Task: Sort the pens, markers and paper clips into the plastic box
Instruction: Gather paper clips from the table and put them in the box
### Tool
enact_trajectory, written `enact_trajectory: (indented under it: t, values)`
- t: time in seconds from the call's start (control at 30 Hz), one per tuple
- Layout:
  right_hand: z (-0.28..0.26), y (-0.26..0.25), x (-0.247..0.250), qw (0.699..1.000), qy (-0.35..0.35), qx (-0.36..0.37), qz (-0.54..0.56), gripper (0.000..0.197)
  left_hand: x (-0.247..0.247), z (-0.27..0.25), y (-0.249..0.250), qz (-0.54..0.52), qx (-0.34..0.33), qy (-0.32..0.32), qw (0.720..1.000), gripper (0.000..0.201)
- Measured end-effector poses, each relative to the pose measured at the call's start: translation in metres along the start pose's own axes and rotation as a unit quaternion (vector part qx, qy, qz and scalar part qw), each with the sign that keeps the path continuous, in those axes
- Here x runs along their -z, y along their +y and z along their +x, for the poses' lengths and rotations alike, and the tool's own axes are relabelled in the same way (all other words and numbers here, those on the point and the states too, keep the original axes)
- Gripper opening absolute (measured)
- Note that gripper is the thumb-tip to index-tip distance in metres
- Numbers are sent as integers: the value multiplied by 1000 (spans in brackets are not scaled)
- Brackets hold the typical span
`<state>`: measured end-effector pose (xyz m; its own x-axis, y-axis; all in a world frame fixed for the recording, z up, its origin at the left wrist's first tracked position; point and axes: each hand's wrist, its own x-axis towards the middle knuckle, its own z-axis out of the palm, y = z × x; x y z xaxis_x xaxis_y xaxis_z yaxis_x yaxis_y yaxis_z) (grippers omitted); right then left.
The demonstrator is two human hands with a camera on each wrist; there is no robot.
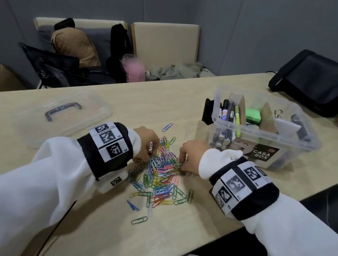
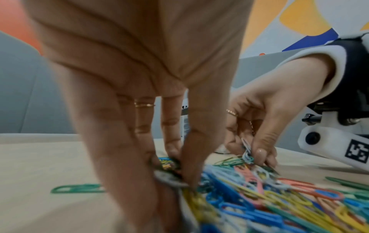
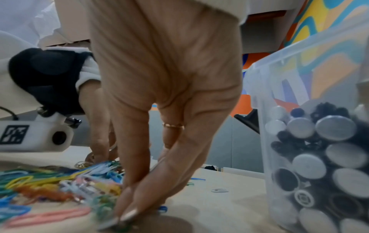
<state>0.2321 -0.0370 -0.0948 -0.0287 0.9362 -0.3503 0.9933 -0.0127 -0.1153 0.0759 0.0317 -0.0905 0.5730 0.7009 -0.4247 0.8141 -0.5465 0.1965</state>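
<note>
Head view, table: I see a pale wooden table (image 1: 167, 98) with a pile of coloured paper clips (image 1: 160, 174) near its front edge, a few strays lying apart from it.
Head view, left hand: my left hand (image 1: 146, 144) comes down on the pile's far left side, fingers curled into the clips.
Head view, right hand: my right hand (image 1: 191, 158) is at the pile's right side, fingertips drawn together on clips.
Head view, box: the clear plastic box (image 1: 267, 136) stands towards the table's right edge, well apart from the pile; pens and markers (image 1: 229, 113) stand upright in its left compartment, behind a cardboard divider (image 1: 242, 108).
Head view, lid: the clear lid (image 1: 65, 115) with a dark handle lies flat near the left edge.
Head view, other: a black bag (image 1: 317, 81) sits at the far right corner.

Left wrist view, left hand: fingers (image 2: 191, 157) point down and pinch a small cluster of clips against the thumb.
Left wrist view, right hand: opposite, its thumb and fingers (image 2: 259, 152) pinch a pale blue clip lifted off the heap.
Left wrist view, stray: one green clip (image 2: 78, 188) lies alone on the table.

Right wrist view, right hand: fingertips (image 3: 129, 212) press together on clips at the pile's edge; the image is blurred here.
Right wrist view, box: its clear wall (image 3: 265, 141) stands just beside, with the round ends of pens and markers showing through.
</note>
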Motion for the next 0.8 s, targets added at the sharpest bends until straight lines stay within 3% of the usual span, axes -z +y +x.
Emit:
enact_trajectory:
  t: [0.27, 0.4, 0.5, 0.7, 0.8]
  values:
    - [-10, 29, 9, 984, 65, 26, 163, 3, 22, -9, -6, -115, -21, 63, 991, 14]
    - [-20, 45, 23, 939, 69, 39, 333, 5, 38, -16, 1, -175, -40, 119, 976, 18]
    - [-31, 59, 42, 910, 92, 50, 402, 5, 52, -15, 13, -229, -72, 149, 959, 18]
    - [-65, 96, 83, 872, 164, 47, 459, 5, 87, -4, 51, -276, -146, 171, 934, 16]
    - [-77, 128, 92, 875, 246, -16, 418, 5, 100, 3, 73, -294, -172, 183, 922, 16]
